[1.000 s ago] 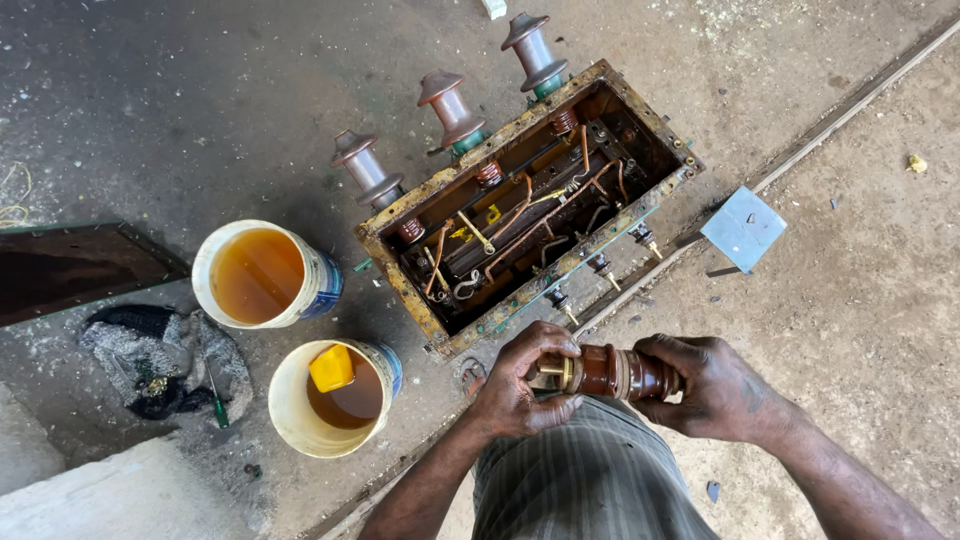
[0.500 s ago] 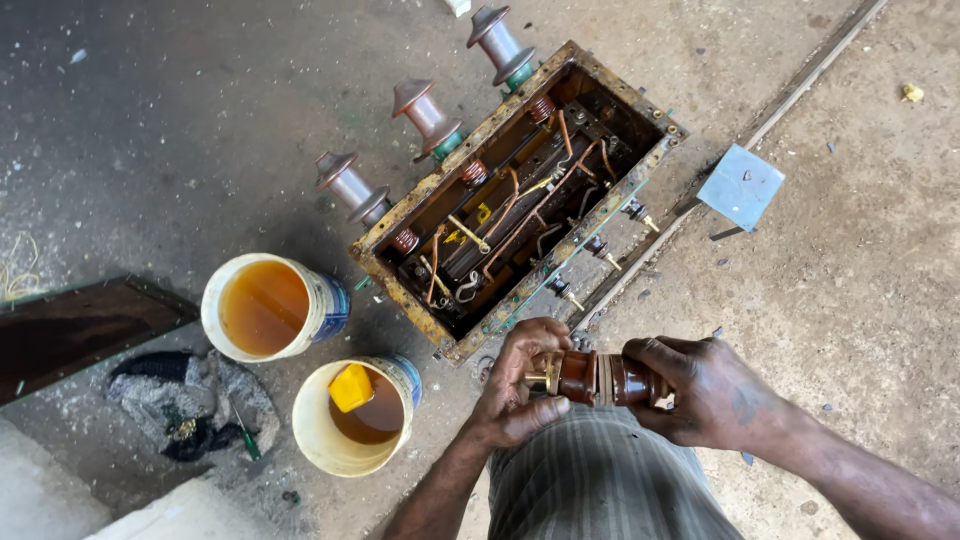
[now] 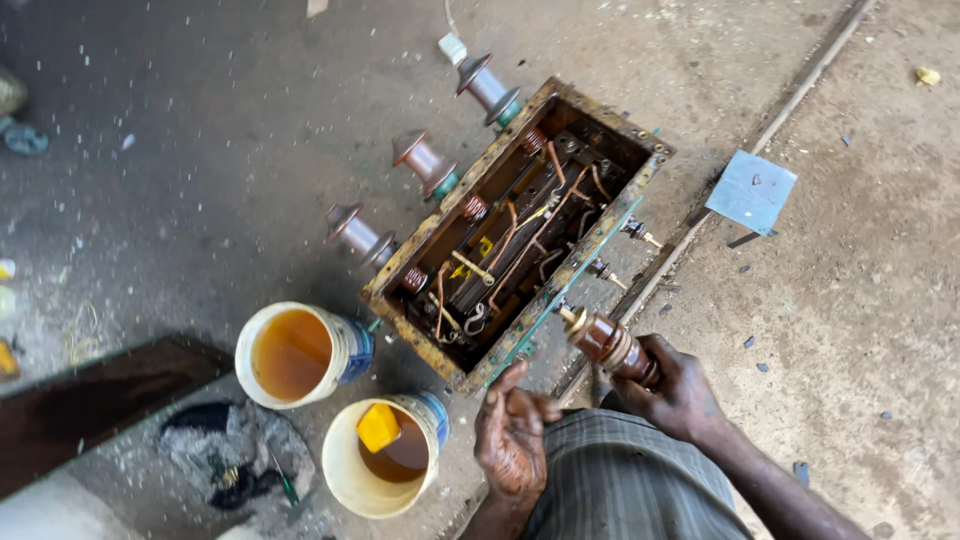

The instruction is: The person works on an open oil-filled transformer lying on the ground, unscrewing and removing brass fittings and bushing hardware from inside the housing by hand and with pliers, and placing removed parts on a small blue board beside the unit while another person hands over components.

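since the earlier frame my left hand [image 3: 512, 440] has let go and hangs open; only my right hand [image 3: 675, 390] grips the brown insulator bushing [image 3: 610, 345], tip aimed at eleven o'clock toward the open metal box [image 3: 520, 225]. i'd keep it square to the rim.

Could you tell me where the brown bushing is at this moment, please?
In the head view the brown bushing sits right of centre, held in the right hand, its tip close to the near edge of the open metal box.
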Demonstrator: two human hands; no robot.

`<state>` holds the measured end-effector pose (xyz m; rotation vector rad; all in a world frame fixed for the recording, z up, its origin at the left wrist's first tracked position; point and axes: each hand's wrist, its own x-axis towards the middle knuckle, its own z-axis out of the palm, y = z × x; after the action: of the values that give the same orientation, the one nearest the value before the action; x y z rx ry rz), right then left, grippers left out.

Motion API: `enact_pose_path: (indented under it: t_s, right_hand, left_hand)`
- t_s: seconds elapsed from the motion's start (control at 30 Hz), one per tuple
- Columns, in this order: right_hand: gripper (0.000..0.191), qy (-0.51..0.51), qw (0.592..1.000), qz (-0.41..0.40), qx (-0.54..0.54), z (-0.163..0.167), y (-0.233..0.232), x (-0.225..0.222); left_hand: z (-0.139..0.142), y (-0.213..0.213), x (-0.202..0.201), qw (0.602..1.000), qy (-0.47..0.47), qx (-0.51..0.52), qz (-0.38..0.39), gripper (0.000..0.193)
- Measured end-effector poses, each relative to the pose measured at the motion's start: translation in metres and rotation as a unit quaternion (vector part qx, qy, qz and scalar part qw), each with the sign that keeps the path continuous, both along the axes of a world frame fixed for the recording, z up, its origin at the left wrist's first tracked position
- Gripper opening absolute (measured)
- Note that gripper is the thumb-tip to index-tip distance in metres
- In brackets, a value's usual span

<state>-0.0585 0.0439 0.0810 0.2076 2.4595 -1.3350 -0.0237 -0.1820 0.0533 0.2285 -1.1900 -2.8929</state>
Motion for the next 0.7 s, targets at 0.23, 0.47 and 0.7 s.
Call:
enact_pose_path:
  t_s: [0.23, 0.47, 0.7]
  right_hand:
    - [0.044, -0.021, 0.996, 0.063, -0.053, 0.006, 0.026, 0.018]
    - [0.047, 0.084, 0.986, 0.123, 0.076, 0.041, 0.092, 0.000]
    - [0.064, 0.248, 0.928, 0.256, -0.109, 0.081, 0.145, -0.021]
  left_hand:
    - [-0.011, 0.059, -0.061, 0.985, -0.030, 0.103, -0.132, 0.082]
    - [0.004, 0.057, -0.044, 0.981, -0.064, -0.021, -0.184, 0.085]
    - [0.017, 0.114, -0.051, 0.891, -0.069, 0.095, -0.438, 0.084]
